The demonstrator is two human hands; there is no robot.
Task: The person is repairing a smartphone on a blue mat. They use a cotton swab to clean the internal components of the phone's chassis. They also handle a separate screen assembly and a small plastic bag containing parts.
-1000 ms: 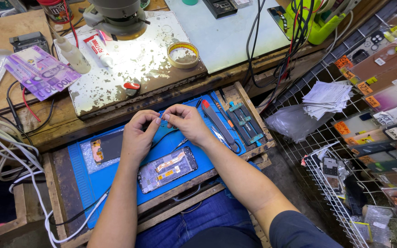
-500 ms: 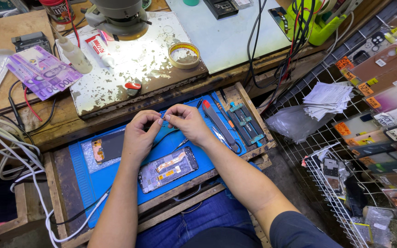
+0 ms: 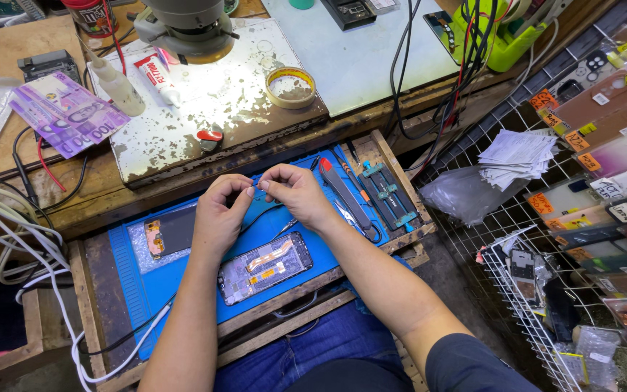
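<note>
- Head view: both hands are up over the blue mat [image 3: 136,261] on the bench, fingertips meeting in the middle.
- The left hand [image 3: 219,214] has its fingers curled in, thumb and forefinger pinched on a tiny part [image 3: 256,181] too small to make out.
- The right hand [image 3: 295,192] pinches the same small part from the other side, fingers closed tight, the two hands touching at the tips.
- A thin black wire [image 3: 259,216] runs across the mat just below the hands.
- Just below the hands on the mat lies an opened phone [image 3: 264,267], its insides facing up, with copper-coloured strips showing.
- Left of that phone, a dark screen panel [image 3: 170,231] lies flat on the mat.
- Right of the right hand, a red-tipped tool [image 3: 344,192] and tweezers [image 3: 348,216] rest at the mat's edge, beside a small blue clamp [image 3: 388,194].
- Further back, a roll of tape [image 3: 290,86] sits on a worn white plate [image 3: 205,109], with purple banknotes [image 3: 67,112] to the left.
</note>
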